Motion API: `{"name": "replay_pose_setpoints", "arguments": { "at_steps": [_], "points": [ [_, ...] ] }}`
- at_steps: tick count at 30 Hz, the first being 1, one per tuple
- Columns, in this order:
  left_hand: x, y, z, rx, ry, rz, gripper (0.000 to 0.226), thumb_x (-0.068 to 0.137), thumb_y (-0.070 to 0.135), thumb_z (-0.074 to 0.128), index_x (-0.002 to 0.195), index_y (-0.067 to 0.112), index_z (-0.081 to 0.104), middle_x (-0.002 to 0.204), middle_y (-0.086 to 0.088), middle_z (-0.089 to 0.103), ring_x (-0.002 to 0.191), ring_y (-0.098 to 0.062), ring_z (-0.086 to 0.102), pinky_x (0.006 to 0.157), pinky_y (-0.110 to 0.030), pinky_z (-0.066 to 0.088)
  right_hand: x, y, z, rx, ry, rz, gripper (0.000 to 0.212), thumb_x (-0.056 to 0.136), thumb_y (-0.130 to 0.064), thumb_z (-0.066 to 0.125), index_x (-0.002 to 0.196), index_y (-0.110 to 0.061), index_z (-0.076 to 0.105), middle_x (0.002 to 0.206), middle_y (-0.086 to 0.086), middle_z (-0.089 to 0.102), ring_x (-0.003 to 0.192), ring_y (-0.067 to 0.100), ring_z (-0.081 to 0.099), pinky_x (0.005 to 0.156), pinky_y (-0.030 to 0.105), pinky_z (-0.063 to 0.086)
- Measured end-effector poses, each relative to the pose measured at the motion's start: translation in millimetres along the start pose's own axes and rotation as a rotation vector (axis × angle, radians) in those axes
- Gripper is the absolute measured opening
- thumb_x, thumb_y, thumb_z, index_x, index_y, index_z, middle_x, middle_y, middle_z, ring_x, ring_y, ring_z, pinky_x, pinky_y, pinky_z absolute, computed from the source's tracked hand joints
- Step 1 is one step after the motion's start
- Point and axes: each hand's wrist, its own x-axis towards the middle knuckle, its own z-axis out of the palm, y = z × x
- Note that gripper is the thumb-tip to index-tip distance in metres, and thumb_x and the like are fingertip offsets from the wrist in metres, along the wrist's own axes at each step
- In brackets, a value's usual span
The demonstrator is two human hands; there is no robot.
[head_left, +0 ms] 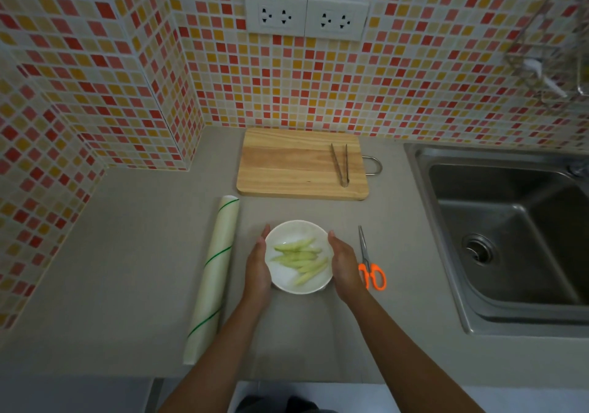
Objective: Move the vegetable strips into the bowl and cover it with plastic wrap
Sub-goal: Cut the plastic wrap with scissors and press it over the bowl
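Observation:
A white bowl (298,223) stands on the grey counter near the front edge, with several pale green vegetable strips (299,258) lying in it. My left hand (256,269) lies flat against the bowl's left side, and my right hand (344,269) against its right side, fingers straight and together. The bowl's surface looks faintly glossy; I cannot tell whether film covers it. A long roll of plastic wrap (216,272) with green stripes lies to the left of my left hand.
A wooden cutting board (287,164) lies behind the bowl with metal tongs (341,165) on its right part. Orange-handled scissors (369,269) lie just right of my right hand. A steel sink (510,237) is at the right, and tiled walls rise behind and to the left.

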Motion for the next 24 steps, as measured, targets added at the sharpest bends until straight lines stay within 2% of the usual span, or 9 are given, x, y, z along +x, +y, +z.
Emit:
{"name": "replay_pose_setpoints", "arguments": {
  "at_steps": [2, 5, 8, 11, 14, 16, 18, 21, 24],
  "points": [
    [-0.8, 0.9, -1.2, -0.038, 0.007, -0.039, 0.036, 0.101, 0.025, 0.036, 0.130, 0.013, 0.054, 0.105, 0.004, 0.065, 0.077, -0.001, 0.068, 0.060, -0.015, 0.053, -2.6, 1.5, 1.1, 0.067, -0.022, 0.037, 0.039, 0.099, -0.031, 0.041, 0.106, -0.001, 0.065, 0.102, 0.020, 0.067, 0.098, 0.032, 0.063, 0.092, 0.045, 0.049],
    [3.1, 6.5, -3.3, 0.042, 0.049, -0.149, 0.029, 0.097, 0.032, 0.044, 0.098, 0.013, 0.065, 0.084, -0.001, 0.067, 0.069, -0.014, 0.065, 0.057, -0.025, 0.051, -1.3, -1.3, -1.2, 0.158, -0.086, 0.102, 0.038, 0.098, -0.034, 0.042, 0.108, -0.004, 0.063, 0.092, 0.011, 0.072, 0.094, 0.026, 0.064, 0.087, 0.037, 0.051],
    [8.2, 9.0, -1.8, 0.078, 0.023, -0.141, 0.024, 0.094, 0.030, 0.047, 0.086, 0.019, 0.067, 0.071, 0.005, 0.069, 0.061, -0.012, 0.067, 0.051, -0.022, 0.051, 1.6, -6.4, -4.7, 0.076, -0.166, 0.122, 0.053, 0.099, -0.044, 0.036, 0.122, -0.003, 0.059, 0.118, 0.019, 0.065, 0.114, 0.033, 0.058, 0.104, 0.045, 0.043],
    [8.4, 9.1, 0.7, 0.138, 0.006, -0.100, 0.024, 0.092, 0.028, 0.048, 0.084, 0.023, 0.070, 0.068, 0.009, 0.071, 0.066, -0.011, 0.066, 0.060, -0.024, 0.052, 6.3, -6.9, -7.0, -0.038, -0.174, 0.001, 0.045, 0.101, -0.037, 0.032, 0.144, -0.022, 0.038, 0.149, 0.005, 0.041, 0.135, 0.025, 0.041, 0.114, 0.048, 0.030],
    [11.4, 14.5, -6.2, 0.310, -0.068, -0.077, 0.027, 0.086, 0.031, 0.049, 0.077, 0.018, 0.071, 0.078, -0.004, 0.071, 0.082, -0.023, 0.065, 0.077, -0.036, 0.050, 7.6, -8.5, -9.7, -0.079, -0.209, -0.086, 0.050, 0.102, -0.030, 0.033, 0.149, -0.036, 0.017, 0.156, -0.003, 0.023, 0.142, 0.017, 0.029, 0.116, 0.046, 0.027],
    [15.0, 17.3, -12.3, 0.470, -0.117, -0.016, 0.028, 0.085, 0.032, 0.048, 0.087, 0.015, 0.071, 0.095, -0.009, 0.071, 0.095, -0.025, 0.064, 0.086, -0.037, 0.050, 7.5, -12.3, -8.3, -0.166, -0.209, -0.137, 0.052, 0.102, -0.030, 0.035, 0.150, -0.035, 0.015, 0.152, -0.004, 0.029, 0.133, 0.007, 0.042, 0.109, 0.033, 0.039],
    [14.1, 18.6, -13.0, 0.445, -0.069, 0.047, 0.032, 0.091, 0.029, 0.048, 0.109, 0.015, 0.070, 0.114, -0.006, 0.070, 0.109, -0.024, 0.064, 0.099, -0.040, 0.049, 6.3, -18.0, -2.3, -0.134, -0.142, -0.163, 0.054, 0.100, -0.031, 0.040, 0.150, -0.032, 0.018, 0.147, -0.003, 0.039, 0.123, 0.003, 0.051, 0.099, 0.022, 0.043],
    [8.0, 23.3, 0.6, 0.191, -0.031, 0.078, 0.039, 0.097, 0.031, 0.045, 0.131, 0.017, 0.058, 0.134, -0.003, 0.060, 0.124, -0.017, 0.055, 0.111, -0.036, 0.038, -1.7, -21.7, 4.0, 0.030, 0.021, -0.228, 0.048, 0.101, -0.034, 0.034, 0.148, -0.026, 0.027, 0.146, 0.005, 0.043, 0.133, 0.016, 0.042, 0.107, 0.030, 0.034],
    [8.6, 25.6, 14.6, 0.114, -0.098, 0.072, 0.046, 0.102, 0.038, 0.031, 0.140, 0.016, 0.046, 0.141, -0.004, 0.052, 0.133, -0.016, 0.046, 0.117, -0.036, 0.029, -19.0, -5.4, 7.8, 0.224, 0.082, -0.228, 0.039, 0.102, -0.034, 0.031, 0.136, -0.024, 0.047, 0.132, 0.004, 0.054, 0.123, 0.017, 0.050, 0.101, 0.030, 0.038]
  ]
}}
